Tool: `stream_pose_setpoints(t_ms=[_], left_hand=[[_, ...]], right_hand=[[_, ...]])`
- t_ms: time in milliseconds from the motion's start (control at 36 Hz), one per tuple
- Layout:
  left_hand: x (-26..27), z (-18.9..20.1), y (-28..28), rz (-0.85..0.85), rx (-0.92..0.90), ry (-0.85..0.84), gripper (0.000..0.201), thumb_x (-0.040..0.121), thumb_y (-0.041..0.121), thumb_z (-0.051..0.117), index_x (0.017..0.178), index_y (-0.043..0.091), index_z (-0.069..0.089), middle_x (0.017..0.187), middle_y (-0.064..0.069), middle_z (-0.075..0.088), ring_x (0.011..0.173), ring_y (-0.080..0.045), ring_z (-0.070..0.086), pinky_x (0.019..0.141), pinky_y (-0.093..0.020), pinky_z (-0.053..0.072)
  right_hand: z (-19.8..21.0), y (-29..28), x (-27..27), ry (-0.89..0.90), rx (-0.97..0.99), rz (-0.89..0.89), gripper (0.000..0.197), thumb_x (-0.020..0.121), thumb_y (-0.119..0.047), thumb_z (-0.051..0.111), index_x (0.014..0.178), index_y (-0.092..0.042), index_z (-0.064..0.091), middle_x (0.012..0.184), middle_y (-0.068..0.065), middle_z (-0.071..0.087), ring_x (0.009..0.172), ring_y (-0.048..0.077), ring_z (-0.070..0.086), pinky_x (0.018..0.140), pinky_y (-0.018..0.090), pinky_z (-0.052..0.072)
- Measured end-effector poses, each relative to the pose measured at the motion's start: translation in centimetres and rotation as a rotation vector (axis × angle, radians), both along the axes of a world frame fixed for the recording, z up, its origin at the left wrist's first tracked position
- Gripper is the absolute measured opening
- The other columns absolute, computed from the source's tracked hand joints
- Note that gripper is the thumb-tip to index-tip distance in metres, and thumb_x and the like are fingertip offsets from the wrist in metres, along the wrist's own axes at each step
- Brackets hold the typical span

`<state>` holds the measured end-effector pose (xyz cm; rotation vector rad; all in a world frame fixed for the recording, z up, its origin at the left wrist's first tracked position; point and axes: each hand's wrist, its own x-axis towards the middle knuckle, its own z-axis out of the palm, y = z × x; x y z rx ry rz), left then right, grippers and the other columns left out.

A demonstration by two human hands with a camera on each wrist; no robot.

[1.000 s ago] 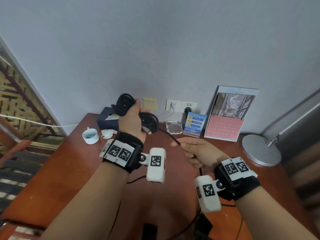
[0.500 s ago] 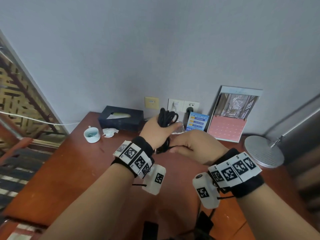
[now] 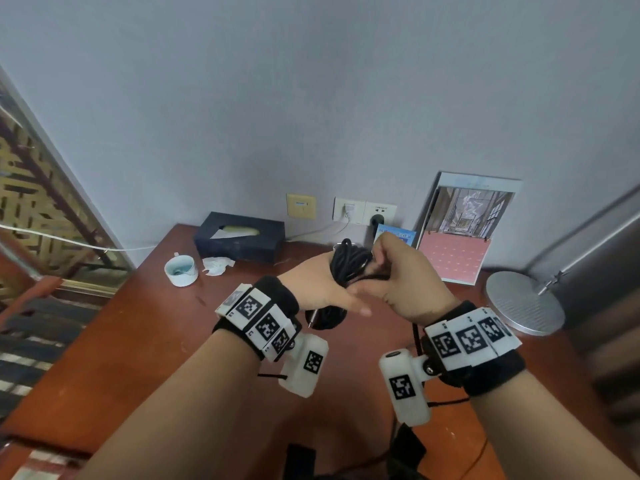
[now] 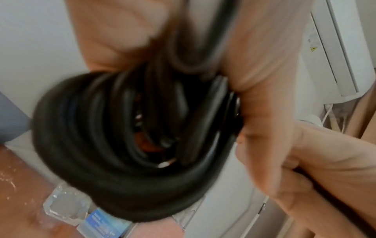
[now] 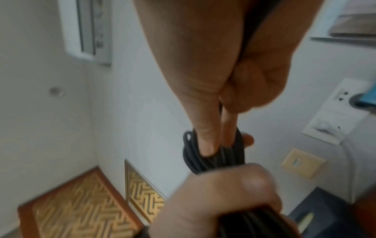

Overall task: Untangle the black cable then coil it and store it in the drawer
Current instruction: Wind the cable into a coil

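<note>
Head view: black cable (image 3: 349, 268), now bundled in loops, gripped in left hand (image 3: 320, 289) above the table (image 3: 138, 323); right hand (image 3: 405, 271), earlier apart feeding slack, now pinches the last strand against it; coiling nearly done; drawer unseen.

1 black cable (image 3: 348, 268), 2 hands, 1 cup (image 3: 180, 270), 1 tissue box (image 3: 239, 237), 3 wall plates.

Soft, even daylight fills the room, with only faint shadows on the reddish-brown wooden desk (image 3: 145, 341) and no harsh glare. The head view is sharp centrally but bends straight lines toward its edges. Both wrist views are motion-blurred, smearing the coiled black cable (image 4: 114, 145) and nearby skin.
</note>
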<state>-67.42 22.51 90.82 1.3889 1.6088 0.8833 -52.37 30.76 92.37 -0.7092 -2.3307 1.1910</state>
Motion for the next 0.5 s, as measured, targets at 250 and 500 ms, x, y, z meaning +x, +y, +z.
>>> stream_pose_setpoints(t_ms=[250, 500], left_hand=[[-0.6, 0.2, -0.1, 0.408, 0.127, 0.105, 0.025, 0.073, 0.016, 0.078, 0.086, 0.025, 0.058, 0.083, 0.003, 0.065, 0.082, -0.014, 0.062, 0.067, -0.020, 0.043], [-2.3, 0.8, -1.1, 0.759, 0.155, -0.294, 0.024, 0.072, 0.021, 0.075, 0.093, 0.015, 0.066, 0.096, -0.012, 0.071, 0.085, -0.026, 0.070, 0.089, -0.044, 0.055]], right_hand=[[-1.0, 0.9, 0.2, 0.061, -0.063, -0.017, 0.022, 0.086, -0.009, 0.063, 0.085, -0.024, 0.046, 0.086, 0.004, 0.060, 0.054, 0.011, 0.050, 0.051, 0.026, 0.042], [-2.0, 0.6, 1.8, 0.357, -0.291, -0.016, 0.015, 0.096, -0.002, 0.048, 0.094, -0.016, 0.051, 0.059, -0.002, 0.057, 0.033, 0.013, 0.036, 0.036, 0.020, 0.034]])
